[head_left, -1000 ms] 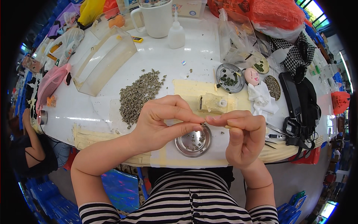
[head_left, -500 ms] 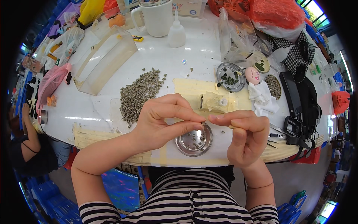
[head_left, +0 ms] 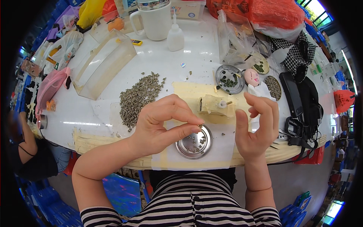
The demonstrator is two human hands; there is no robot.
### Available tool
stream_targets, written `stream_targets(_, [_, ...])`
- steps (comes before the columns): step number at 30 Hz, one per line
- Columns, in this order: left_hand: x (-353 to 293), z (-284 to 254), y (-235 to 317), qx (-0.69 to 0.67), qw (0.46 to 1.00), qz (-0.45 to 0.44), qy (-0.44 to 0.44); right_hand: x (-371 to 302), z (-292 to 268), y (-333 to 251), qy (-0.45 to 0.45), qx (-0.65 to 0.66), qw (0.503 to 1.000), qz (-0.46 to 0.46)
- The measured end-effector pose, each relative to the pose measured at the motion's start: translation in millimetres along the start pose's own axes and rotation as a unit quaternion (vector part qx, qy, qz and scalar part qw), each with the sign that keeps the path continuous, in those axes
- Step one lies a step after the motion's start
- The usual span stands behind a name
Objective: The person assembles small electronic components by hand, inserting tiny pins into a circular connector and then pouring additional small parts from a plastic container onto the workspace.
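Observation:
My left hand [head_left: 164,123] is pinched at the fingertips on a small metal piece [head_left: 200,125], too tiny to make out its kind. Just below it stands a round steel dish [head_left: 181,150] with several small grey pieces inside. My right hand [head_left: 258,126] holds nothing; its thumb and fingers are apart, to the right of the dish. Beyond the dish sits a tape-wrapped block [head_left: 211,106] with a small white nozzle-like cup [head_left: 222,103] on it, and a thin stick [head_left: 228,102] rests at that cup.
A heap of small grey pieces [head_left: 138,96] spreads left of my hands. At the right are a dish of green bits [head_left: 229,80], a pink egg-shaped item [head_left: 251,77] and a black strapped device [head_left: 297,102]. A white squeeze bottle [head_left: 175,39] and mug [head_left: 155,22] stand farther back.
My right hand has let go of the thin stick, which now rests at the white cup, and has opened and moved away from my left hand. My left hand keeps its pinch.

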State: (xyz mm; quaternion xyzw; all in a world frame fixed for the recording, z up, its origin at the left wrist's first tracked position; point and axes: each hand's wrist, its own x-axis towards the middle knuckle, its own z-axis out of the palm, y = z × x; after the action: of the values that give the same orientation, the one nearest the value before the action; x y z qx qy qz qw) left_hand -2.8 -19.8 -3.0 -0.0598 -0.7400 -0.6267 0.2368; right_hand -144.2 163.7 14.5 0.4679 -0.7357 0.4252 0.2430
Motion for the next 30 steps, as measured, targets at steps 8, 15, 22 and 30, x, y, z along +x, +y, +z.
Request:
stream_targets(8, [1.2,-2.1,0.8,0.134,0.985,0.112,-0.005,-9.3,1.4,-16.9,-0.305,0.487,0.785,0.234])
stream_targets(15, [-0.2,-1.2,6.0,0.239,0.954,0.179,0.006,-12.0,-0.9,-14.5,-0.285,0.571,0.695,0.330])
stream_targets(22, [-2.0,-1.4,4.0,0.257,0.947,0.194,-0.003,-11.2,-2.0,-7.5,-0.325,0.611,0.589,0.416])
stream_targets(30, [-2.6,-0.2,6.0,0.296,0.936,0.190,0.017,-12.8,0.7,-11.6,-0.285,0.607,0.628,0.394])
